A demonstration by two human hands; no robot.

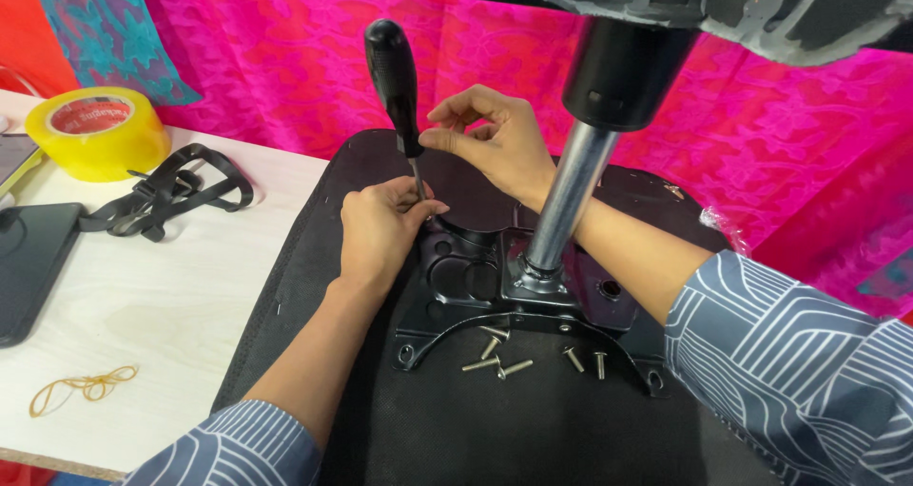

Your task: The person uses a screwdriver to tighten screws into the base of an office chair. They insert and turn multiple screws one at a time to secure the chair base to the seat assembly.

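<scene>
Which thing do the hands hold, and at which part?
A black-handled screwdriver: the right hand pinches the handle's lower end, the left hand grips the metal shaft near its tip.

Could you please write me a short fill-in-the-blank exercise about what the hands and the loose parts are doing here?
1. The right hand pinches the black handle of a ____.
2. The left hand grips the tool's thin metal ____.
3. Several loose screws lie on the black chair seat below the metal ____.
4. The tape roll on the table is ____.

Missing words: screwdriver; shaft; bracket; yellow
</scene>
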